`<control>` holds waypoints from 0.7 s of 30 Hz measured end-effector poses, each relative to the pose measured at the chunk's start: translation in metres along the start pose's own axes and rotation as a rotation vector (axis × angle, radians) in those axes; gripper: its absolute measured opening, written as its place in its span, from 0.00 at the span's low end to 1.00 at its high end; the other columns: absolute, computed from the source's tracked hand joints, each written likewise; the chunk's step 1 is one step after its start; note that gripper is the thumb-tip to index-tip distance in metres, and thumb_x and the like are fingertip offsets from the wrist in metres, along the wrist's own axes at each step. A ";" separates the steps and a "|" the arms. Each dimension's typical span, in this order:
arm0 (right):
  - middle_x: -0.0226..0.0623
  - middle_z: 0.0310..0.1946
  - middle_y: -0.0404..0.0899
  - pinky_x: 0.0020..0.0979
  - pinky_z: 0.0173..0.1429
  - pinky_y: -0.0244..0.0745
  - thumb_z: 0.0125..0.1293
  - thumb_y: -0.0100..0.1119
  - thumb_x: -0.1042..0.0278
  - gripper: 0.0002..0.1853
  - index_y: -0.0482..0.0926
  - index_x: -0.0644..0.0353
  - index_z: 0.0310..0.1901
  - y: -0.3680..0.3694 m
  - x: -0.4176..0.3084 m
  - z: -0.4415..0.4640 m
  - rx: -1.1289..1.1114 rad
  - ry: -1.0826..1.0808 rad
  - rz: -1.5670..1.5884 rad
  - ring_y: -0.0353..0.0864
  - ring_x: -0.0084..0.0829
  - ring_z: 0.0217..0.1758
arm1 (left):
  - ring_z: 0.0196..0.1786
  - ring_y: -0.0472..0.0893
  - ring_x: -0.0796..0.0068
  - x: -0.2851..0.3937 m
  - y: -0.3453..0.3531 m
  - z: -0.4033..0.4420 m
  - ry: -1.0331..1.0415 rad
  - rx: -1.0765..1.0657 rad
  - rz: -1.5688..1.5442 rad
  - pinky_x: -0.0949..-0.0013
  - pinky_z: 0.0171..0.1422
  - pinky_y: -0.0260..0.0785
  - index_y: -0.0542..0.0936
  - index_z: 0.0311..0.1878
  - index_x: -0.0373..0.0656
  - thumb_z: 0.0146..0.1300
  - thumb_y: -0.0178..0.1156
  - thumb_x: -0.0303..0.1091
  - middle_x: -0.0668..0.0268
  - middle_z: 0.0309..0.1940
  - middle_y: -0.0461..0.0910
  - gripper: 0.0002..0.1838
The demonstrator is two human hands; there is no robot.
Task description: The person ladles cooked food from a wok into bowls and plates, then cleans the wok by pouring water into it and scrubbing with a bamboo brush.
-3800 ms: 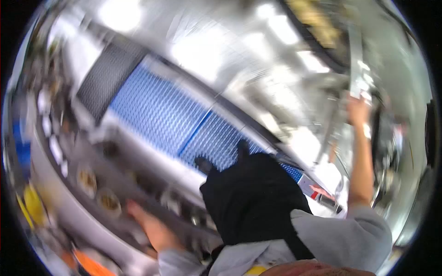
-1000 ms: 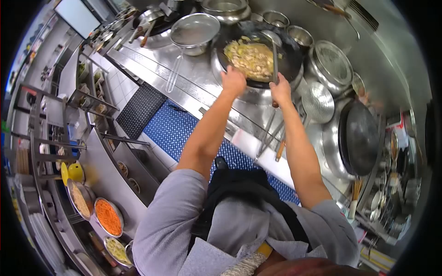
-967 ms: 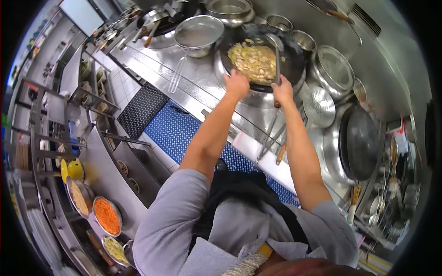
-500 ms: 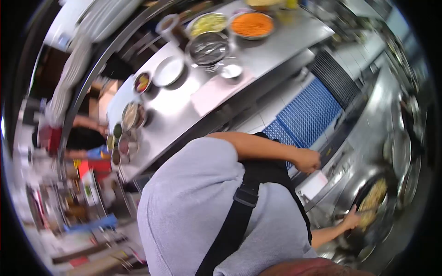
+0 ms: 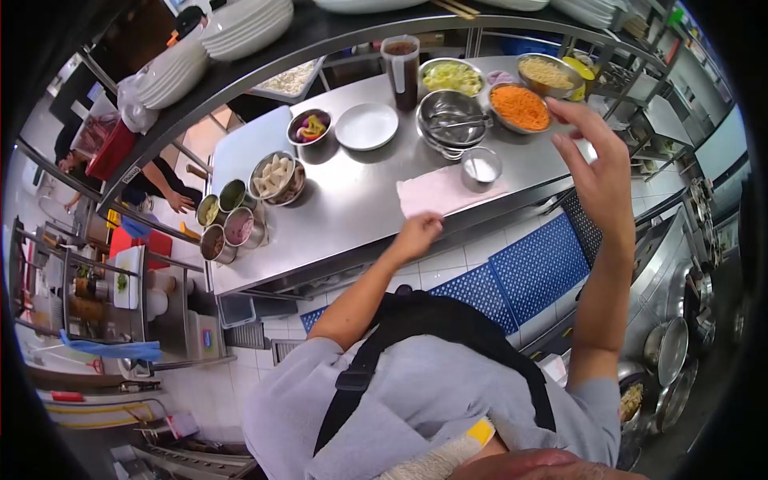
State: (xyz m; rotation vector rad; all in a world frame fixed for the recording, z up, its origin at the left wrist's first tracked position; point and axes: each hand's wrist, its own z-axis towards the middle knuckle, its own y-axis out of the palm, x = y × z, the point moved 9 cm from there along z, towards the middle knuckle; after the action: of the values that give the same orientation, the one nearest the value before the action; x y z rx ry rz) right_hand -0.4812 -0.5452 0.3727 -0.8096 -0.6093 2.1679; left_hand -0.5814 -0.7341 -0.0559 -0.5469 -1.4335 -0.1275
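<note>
My left hand [image 5: 419,237] is a loose fist at the front edge of the steel counter, just in front of a pink cloth [image 5: 432,192]; nothing shows in it. My right hand [image 5: 596,164] is raised with thumb and fingers apart, holding nothing. In the view its fingertips are closest to a metal bowl of shredded carrot [image 5: 520,107]. On the cloth's right part stands a small metal cup of white contents [image 5: 482,166]. Behind it are stacked metal bowls [image 5: 453,120] with a utensil lying in the top one.
A white plate [image 5: 366,126], a pitcher of dark liquid [image 5: 402,72] and a bowl of chopped greens [image 5: 452,77] stand on the counter. Small metal containers [image 5: 240,227] are at its left end. Plates [image 5: 246,28] sit on the overhead shelf. A co-worker's hand [image 5: 182,200] shows at left.
I have turned from the stove towards the counter. My right hand has left the pan of food and is raised, open. My left hand has moved to the counter's front edge.
</note>
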 end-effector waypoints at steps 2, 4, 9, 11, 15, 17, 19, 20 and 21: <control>0.44 0.53 0.85 0.33 0.55 0.77 0.69 0.64 0.73 0.18 0.82 0.60 0.60 0.056 -0.005 0.023 -0.141 0.064 0.189 0.84 0.38 0.52 | 0.37 0.84 0.76 -0.053 -0.075 0.030 -0.173 0.246 -0.126 0.71 0.42 0.77 0.79 0.57 0.33 0.75 0.57 0.33 0.62 0.34 0.84 0.15; 0.45 0.51 0.86 0.33 0.54 0.78 0.68 0.64 0.73 0.19 0.82 0.61 0.60 0.116 -0.009 0.031 -0.284 0.078 0.304 0.85 0.37 0.48 | 0.31 0.84 0.73 -0.098 -0.144 0.060 -0.263 0.547 -0.222 0.68 0.36 0.78 0.79 0.56 0.33 0.74 0.58 0.36 0.61 0.32 0.84 0.16; 0.46 0.48 0.87 0.34 0.51 0.80 0.68 0.65 0.71 0.18 0.83 0.62 0.59 0.248 -0.001 -0.013 -0.619 0.332 0.411 0.86 0.35 0.43 | 0.29 0.86 0.61 -0.150 -0.230 0.152 -0.534 0.758 -0.548 0.62 0.29 0.84 0.76 0.53 0.26 0.72 0.60 0.37 0.51 0.36 0.84 0.20; 0.46 0.47 0.87 0.33 0.51 0.80 0.69 0.64 0.71 0.18 0.83 0.63 0.59 0.273 0.016 -0.045 -0.631 0.462 0.435 0.86 0.35 0.43 | 0.31 0.87 0.58 -0.162 -0.242 0.174 -0.558 0.737 -0.561 0.60 0.30 0.87 0.75 0.52 0.23 0.70 0.60 0.33 0.48 0.39 0.83 0.19; 0.44 0.45 0.88 0.30 0.51 0.80 0.70 0.63 0.72 0.18 0.82 0.64 0.60 0.251 0.084 -0.141 -0.492 0.717 0.372 0.86 0.30 0.44 | 0.49 0.85 0.44 -0.174 -0.237 0.192 -0.508 0.641 -0.699 0.56 0.43 0.92 0.65 0.61 0.16 0.66 0.51 0.21 0.40 0.56 0.73 0.23; 0.41 0.46 0.88 0.28 0.53 0.79 0.71 0.62 0.74 0.17 0.82 0.65 0.60 0.212 0.129 -0.220 -0.259 0.987 0.380 0.86 0.27 0.48 | 0.50 0.84 0.45 -0.158 -0.233 0.176 -0.398 0.671 -0.714 0.56 0.43 0.91 0.65 0.63 0.18 0.65 0.49 0.19 0.42 0.55 0.74 0.23; 0.41 0.48 0.88 0.28 0.57 0.79 0.72 0.62 0.74 0.17 0.81 0.66 0.61 0.146 0.143 -0.283 -0.121 1.168 0.136 0.85 0.26 0.51 | 0.48 0.85 0.47 -0.141 -0.227 0.142 -0.349 0.768 -0.726 0.58 0.37 0.90 0.67 0.62 0.20 0.64 0.47 0.18 0.42 0.55 0.76 0.22; 0.41 0.50 0.87 0.29 0.60 0.78 0.72 0.61 0.74 0.18 0.81 0.67 0.61 0.110 0.144 -0.324 -0.022 1.208 0.028 0.85 0.28 0.53 | 0.46 0.86 0.49 -0.129 -0.226 0.121 -0.326 0.819 -0.727 0.59 0.34 0.90 0.68 0.62 0.22 0.64 0.47 0.17 0.41 0.55 0.76 0.22; 0.42 0.52 0.87 0.31 0.61 0.77 0.72 0.59 0.74 0.19 0.80 0.67 0.62 0.074 0.142 -0.360 0.040 1.186 -0.045 0.85 0.30 0.55 | 0.48 0.85 0.48 -0.108 -0.226 0.103 -0.301 0.836 -0.684 0.56 0.38 0.89 0.69 0.62 0.23 0.65 0.47 0.18 0.42 0.55 0.77 0.22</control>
State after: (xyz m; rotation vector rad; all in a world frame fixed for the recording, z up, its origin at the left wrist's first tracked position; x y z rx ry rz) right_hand -0.3378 -0.4213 0.0276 -1.7731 0.0414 1.2797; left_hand -0.7820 -0.9119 -0.0923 0.6436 -1.7528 0.0246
